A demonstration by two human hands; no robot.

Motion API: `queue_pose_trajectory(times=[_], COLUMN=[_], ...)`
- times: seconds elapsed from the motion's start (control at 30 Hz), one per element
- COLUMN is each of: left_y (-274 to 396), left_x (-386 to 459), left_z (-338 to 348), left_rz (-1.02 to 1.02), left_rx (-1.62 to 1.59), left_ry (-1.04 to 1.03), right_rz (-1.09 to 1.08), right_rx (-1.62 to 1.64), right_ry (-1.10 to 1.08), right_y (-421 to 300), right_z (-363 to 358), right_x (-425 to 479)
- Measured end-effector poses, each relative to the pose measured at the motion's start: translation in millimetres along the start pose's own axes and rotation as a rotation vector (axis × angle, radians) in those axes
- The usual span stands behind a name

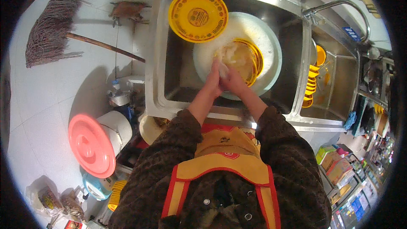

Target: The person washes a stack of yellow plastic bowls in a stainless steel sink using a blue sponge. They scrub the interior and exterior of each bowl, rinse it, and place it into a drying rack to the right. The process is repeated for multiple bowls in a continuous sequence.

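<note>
My left hand (pixel 214 77) and my right hand (pixel 233 79) are close together over a pale round basin (pixel 276 60) of sudsy water in the left compartment of a steel sink. Between them is a pale, wet cloth-like thing (pixel 224 70); the foam blurs its shape and which fingers grip it. Yellow plates (pixel 260 58) with patterned rims lie partly under the suds, just beyond my hands and to the right. Another yellow plate (pixel 198 16) with a red-edged rim rests at the basin's upper left, away from both hands.
The right sink compartment (pixel 345 86) holds a row of yellow dishes (pixel 310 86). A curved faucet (pixel 346 1) stands behind it. Left of the sink are a mop (pixel 52 31) and a white bucket (pixel 117 127) with a pink lid (pixel 90 146). A blue cloth (pixel 350 120) hangs at the sink's right edge.
</note>
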State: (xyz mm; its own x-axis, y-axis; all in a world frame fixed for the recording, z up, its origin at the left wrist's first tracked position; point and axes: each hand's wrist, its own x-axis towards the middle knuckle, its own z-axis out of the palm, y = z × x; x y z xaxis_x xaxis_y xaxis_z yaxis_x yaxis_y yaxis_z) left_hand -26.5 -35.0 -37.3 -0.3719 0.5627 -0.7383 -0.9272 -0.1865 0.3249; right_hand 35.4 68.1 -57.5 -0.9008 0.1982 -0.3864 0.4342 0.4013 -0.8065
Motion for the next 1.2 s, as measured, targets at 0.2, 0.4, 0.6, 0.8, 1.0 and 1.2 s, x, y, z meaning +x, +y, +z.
queue_pose_trajectory(times=[0.2, 0.4, 0.6, 0.8, 1.0, 1.2], left_y=[9, 8, 13, 24, 42, 42], left_x=[-7, 3, -30, -52, -79, -91], left_z=[6, -10, 2, 0, 22, 50], left_rz=[-0.038, -0.016, -0.027, 0.02, 0.01, 0.078], left_rx=[0.019, 0.14, 0.103, -0.03, -0.211, 0.212], left_ry=[-0.065, 0.09, 0.008, -0.221, -0.388, -0.254], right_rz=[-0.051, 0.184, 0.308, 0.361, -0.207, -0.009], right_rx=[-0.239, 0.565, 1.153, 1.165, 0.139, -0.678], right_ry=[-0.071, -0.032, -0.074, -0.165, -0.14, 0.646], right_y=[-56, -57, -46, 7, 19, 77], right_z=[-69, -142, -166, -148, -131, -78], right_x=[-20, -11, -14, 2, 36, 55])
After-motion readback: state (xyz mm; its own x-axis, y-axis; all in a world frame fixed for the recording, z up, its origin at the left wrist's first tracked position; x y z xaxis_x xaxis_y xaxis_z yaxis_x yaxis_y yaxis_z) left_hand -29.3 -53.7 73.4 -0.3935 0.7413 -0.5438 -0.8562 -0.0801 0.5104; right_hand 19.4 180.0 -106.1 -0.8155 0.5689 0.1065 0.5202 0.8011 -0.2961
